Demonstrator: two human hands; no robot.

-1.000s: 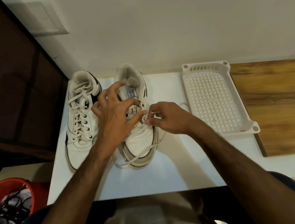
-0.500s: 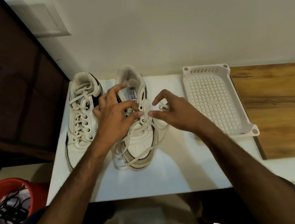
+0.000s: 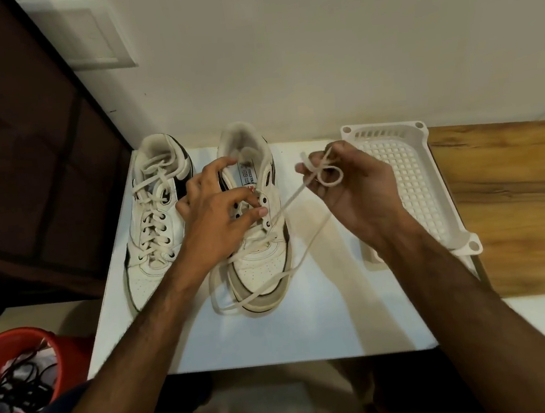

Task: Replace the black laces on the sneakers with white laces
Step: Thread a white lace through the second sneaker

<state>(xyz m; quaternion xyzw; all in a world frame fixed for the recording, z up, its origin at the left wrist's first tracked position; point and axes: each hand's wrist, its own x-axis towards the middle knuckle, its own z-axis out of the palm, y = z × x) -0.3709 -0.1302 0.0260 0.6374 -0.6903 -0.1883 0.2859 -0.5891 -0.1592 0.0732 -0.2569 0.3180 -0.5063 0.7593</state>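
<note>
Bucket of red plastic (image 3: 16, 351) sits lowest at far left, off the white tabletop (image 3: 311, 320), holding tangled black laces (image 3: 17, 391). On the tabletop's back-left corner stands a white leather sneaker with black trim (image 3: 153, 219), fully laced in white. Just beside it, the left hand (image 3: 221, 212) rests curled on the 2nd white sneaker (image 3: 261, 241), thumb pressing by its eyelets. A white lace (image 3: 291, 200) runs from an eyelet up to the right hand (image 3: 350, 184), which pinches its looped end. A white perforated plastic tray (image 3: 411, 183) overhangs the right edge.
</note>
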